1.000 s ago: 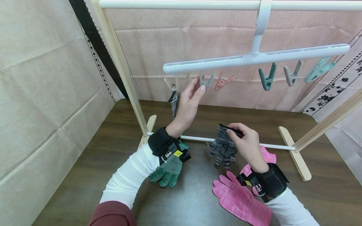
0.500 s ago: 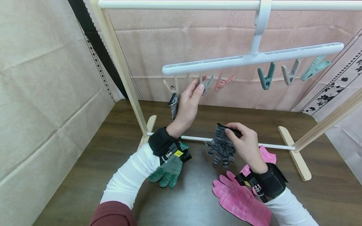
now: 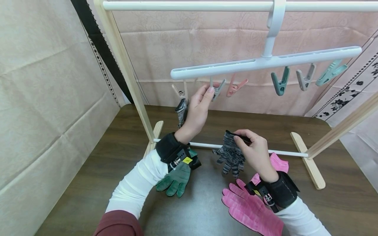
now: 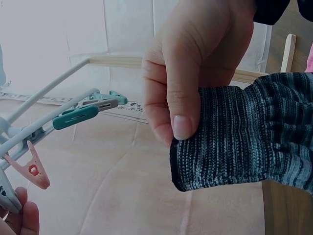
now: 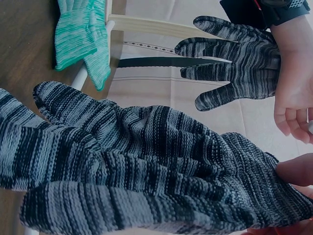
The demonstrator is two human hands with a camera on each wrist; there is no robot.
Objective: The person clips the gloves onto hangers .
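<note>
Nearby, green glove (image 3: 176,178), pink gloves (image 3: 254,209) (flat)

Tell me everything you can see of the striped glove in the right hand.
The glove is knitted, in black and grey stripes, and looks soft and stretchy. The right hand pinches its ribbed cuff, so the glove hangs with its five fingers pointing down, just above the table and in front of the rack's low white rod. It looks limp and dry, touched only by that hand. A matching glove already hangs from a peg further back.
</note>
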